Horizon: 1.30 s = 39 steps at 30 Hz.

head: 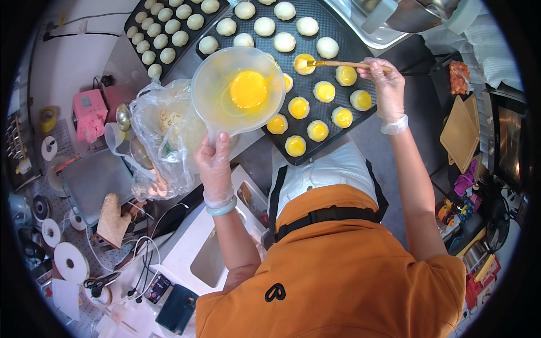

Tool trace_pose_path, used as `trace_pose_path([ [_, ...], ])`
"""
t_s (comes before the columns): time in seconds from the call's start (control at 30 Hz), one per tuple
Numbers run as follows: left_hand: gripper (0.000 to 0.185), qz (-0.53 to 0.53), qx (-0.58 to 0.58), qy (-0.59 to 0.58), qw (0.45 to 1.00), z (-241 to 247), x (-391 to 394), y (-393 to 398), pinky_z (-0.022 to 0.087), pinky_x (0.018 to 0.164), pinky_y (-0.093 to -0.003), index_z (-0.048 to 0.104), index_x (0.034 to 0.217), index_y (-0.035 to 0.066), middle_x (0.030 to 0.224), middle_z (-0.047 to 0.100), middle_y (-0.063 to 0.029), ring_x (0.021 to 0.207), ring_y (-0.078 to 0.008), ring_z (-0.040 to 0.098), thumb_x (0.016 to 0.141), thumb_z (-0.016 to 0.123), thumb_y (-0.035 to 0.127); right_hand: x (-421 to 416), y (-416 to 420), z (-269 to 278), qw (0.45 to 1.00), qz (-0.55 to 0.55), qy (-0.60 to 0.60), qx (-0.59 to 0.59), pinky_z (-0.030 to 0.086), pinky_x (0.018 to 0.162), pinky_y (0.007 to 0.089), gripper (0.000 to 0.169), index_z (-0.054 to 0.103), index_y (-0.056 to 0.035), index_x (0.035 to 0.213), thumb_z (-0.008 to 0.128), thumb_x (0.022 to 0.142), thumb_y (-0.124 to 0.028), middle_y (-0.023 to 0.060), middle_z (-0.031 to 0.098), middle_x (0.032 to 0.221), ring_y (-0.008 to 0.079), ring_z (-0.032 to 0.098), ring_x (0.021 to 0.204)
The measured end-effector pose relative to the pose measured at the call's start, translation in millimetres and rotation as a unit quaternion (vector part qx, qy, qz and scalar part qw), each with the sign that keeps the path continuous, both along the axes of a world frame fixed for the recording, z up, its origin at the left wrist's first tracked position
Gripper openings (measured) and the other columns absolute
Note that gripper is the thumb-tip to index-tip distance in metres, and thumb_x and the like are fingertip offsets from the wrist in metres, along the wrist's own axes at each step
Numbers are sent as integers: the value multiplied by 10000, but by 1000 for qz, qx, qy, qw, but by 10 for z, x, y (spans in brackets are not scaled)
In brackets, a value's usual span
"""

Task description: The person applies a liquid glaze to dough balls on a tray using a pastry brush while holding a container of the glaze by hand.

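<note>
My left hand (214,171), in a clear disposable glove, grips the handle of a translucent plastic bowl (211,105). Bright yellow egg wash (248,89) lies at the bowl's bottom. Gloved as well, my right hand (385,84) holds a wooden-handled pastry brush (338,64). Its bristles touch the top of a round dough ball (305,71), which is partly yellow. This ball sits on a dark textured baking tray (338,99). Nearer balls such as one dough ball (318,130) have glossy yellow tops, while farther ones like another dough ball (284,42) are pale. The bowl covers part of the tray.
A second dark tray (188,44) with pale dough balls stands at the far left. Beside the bowl lies a clear plastic bag (148,110) with crumbly contents. A pink device (89,112), an oven mitt (113,219) and scissors (99,284) are on the left. A steel bowl (412,14) stands at top right.
</note>
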State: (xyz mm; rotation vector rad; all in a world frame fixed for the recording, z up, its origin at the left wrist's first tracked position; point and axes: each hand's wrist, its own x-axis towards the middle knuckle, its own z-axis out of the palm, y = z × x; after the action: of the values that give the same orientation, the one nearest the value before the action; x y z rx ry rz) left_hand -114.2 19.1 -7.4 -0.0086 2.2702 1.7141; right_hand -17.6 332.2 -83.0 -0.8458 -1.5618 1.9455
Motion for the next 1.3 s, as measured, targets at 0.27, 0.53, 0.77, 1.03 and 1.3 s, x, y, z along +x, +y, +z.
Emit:
trace_pose_path([
  [0.27, 281, 3, 3, -22, 1000, 7, 12, -19, 395, 679, -202, 568, 986, -45, 834, 585, -12, 746, -59, 480, 844, 584, 197, 176, 111, 3, 999, -2, -30, 12, 507, 686, 247, 177, 595, 42, 903, 555, 849, -121, 104, 620, 818, 150, 615, 716],
  [0.53, 279, 10, 15, -25, 1000, 6, 9, 21, 407, 702, -210, 559, 1003, -50, 870, 588, -24, 769, -69, 497, 844, 583, 179, 150, 197, 9, 999, -32, -16, 28, 510, 697, 255, 206, 583, 56, 907, 552, 856, -141, 132, 618, 818, 166, 616, 710],
  [0.77, 273, 3, 12, -23, 1000, -6, -3, -15, 407, 704, -210, 558, 1004, -49, 870, 588, -24, 775, -68, 500, 843, 582, 170, 116, 185, 29, 999, -35, 2, 16, 511, 702, 261, 220, 574, 58, 911, 545, 861, -154, 136, 619, 827, 169, 616, 710],
  [1.03, 230, 1, 16, -9, 1000, 29, -6, 34, 404, 662, -212, 570, 951, -44, 830, 581, -15, 733, -62, 487, 844, 580, 160, 114, 155, 349, 996, -53, 57, -41, 501, 645, 271, 221, 573, 29, 893, 555, 858, -188, 131, 620, 800, 177, 615, 676],
  [1.3, 157, -46, 25, -5, 999, -25, 35, 102, 350, 570, -193, 571, 848, -12, 697, 497, 31, 639, -49, 405, 840, 579, 145, -16, -198, 740, 994, -28, 103, -37, 488, 580, 239, 190, 592, 32, 861, 574, 845, -156, 106, 615, 696, 156, 600, 613],
])
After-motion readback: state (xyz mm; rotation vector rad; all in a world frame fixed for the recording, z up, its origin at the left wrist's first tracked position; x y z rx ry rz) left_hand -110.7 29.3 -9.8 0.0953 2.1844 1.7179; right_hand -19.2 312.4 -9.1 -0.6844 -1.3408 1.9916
